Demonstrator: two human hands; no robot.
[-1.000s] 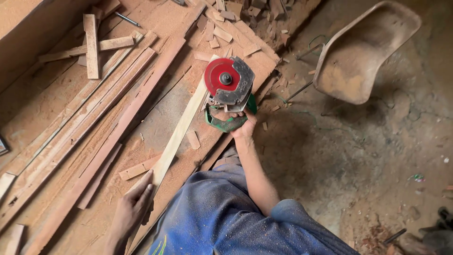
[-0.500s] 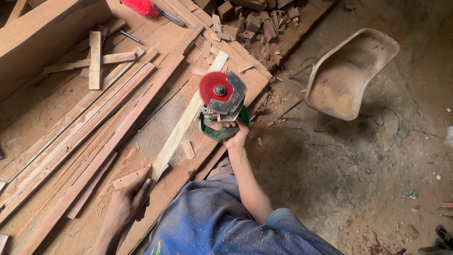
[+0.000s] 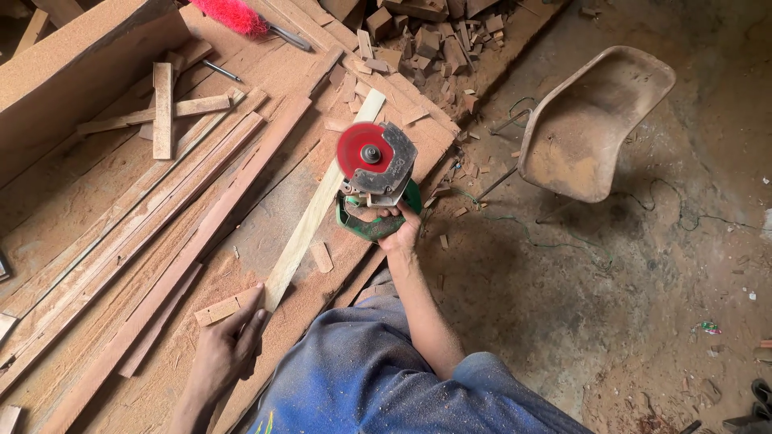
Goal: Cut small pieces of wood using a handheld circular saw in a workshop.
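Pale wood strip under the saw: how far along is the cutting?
Done: offcut blocks are piled at the far end and sawdust covers the bench. In hand: the right hand holds the green grinder, its red disc tipped up, apparently off the pale strip; the left hand rests at the strip's near end. Left: the strip looks uncut.
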